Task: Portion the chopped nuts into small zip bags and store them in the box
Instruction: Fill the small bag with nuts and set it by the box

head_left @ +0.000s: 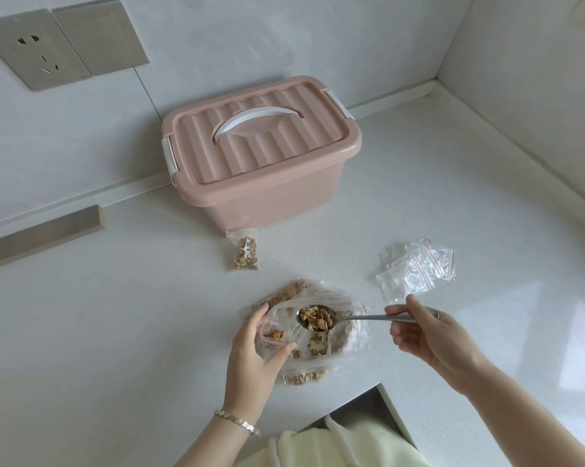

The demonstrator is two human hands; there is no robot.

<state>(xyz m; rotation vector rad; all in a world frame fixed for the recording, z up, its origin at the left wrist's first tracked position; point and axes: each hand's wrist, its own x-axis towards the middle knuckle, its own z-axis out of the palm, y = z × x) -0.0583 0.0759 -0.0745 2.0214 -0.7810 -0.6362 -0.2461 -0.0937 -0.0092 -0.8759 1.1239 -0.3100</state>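
Beneath the left hand [254,345], crumpled clear plastic [348,342] veils the brown dish [289,289], leaving only its far rim plain. Past the right hand [432,335], the empty zip bags [415,267] overlap, their number unclear. Both forearms and the pale green garment [321,446] are cut off by the bottom edge.

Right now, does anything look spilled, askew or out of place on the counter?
Nothing stands out. No nuts lie loose on the counter; the filled bag rests by the closed pink box, the empty bags sit in a loose pile.
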